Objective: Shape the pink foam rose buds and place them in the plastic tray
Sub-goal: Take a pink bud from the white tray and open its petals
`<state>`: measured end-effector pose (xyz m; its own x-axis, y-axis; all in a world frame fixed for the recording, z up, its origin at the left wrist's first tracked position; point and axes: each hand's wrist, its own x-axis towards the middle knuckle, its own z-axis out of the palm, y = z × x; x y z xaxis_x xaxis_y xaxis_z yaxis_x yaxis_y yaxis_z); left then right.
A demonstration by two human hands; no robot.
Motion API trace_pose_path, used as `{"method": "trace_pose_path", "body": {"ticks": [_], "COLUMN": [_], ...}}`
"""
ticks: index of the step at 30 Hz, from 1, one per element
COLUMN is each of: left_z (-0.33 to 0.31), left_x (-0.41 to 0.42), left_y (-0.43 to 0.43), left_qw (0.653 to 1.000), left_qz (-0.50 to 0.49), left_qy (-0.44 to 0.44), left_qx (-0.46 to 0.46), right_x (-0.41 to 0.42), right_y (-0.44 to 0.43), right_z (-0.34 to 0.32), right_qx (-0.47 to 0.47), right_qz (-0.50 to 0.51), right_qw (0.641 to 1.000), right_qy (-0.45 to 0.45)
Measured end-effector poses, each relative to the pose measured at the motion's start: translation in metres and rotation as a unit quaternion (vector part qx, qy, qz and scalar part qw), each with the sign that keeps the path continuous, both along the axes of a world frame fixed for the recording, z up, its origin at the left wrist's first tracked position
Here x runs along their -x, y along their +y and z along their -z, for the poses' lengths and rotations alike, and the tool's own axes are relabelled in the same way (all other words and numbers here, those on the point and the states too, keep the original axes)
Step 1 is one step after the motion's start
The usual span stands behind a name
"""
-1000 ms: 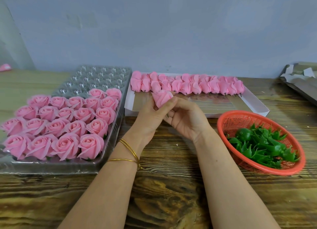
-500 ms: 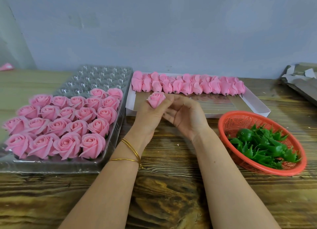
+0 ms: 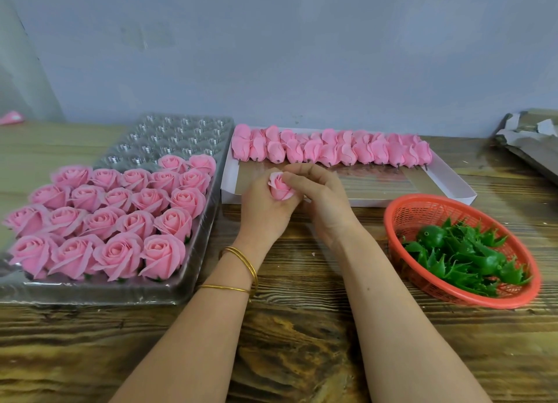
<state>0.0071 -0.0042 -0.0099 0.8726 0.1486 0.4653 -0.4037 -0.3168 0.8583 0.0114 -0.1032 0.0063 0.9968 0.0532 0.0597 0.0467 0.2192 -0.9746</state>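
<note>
A pink foam rose bud sits between both hands above the near edge of the white box. My left hand cups it from below and the left. My right hand curls its fingers over the bud's top and right side. The clear plastic tray lies at the left, its near rows filled with several shaped pink roses and its far cells bare. A row of several unshaped pink buds lines the back of the white box.
A red plastic basket holding several green calyx pieces stands at the right on the wooden table. Torn cardboard lies at the far right. A grey wall rises behind.
The bud has turned in my hands and come slightly nearer. My right hand's fingers have closed over it, where before the left fingers alone held it up.
</note>
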Motion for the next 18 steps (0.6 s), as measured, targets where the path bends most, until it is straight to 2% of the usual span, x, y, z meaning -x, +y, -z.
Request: {"method": "trace_pose_path", "body": {"ticks": [8, 15, 18], "left_z": [0.002, -0.003, -0.005], "left_x": [-0.003, -0.001, -0.001], "left_y": [0.001, 0.001, 0.0], "left_qw": [1.0, 0.992, 0.987], "left_qz": [0.013, -0.005, -0.005], "left_qy": [0.02, 0.062, 0.058], "left_qx": [0.008, 0.107, 0.147], "right_x": [0.0, -0.007, -0.009], "right_y": [-0.002, -0.006, -0.007], "right_z": [0.002, 0.006, 0.011], "right_qx": [0.014, -0.038, 0.014], "right_qz": [-0.01, -0.012, -0.001], "right_qw": [1.0, 0.999, 1.0], "right_qy": [-0.005, 0.003, -0.004]}}
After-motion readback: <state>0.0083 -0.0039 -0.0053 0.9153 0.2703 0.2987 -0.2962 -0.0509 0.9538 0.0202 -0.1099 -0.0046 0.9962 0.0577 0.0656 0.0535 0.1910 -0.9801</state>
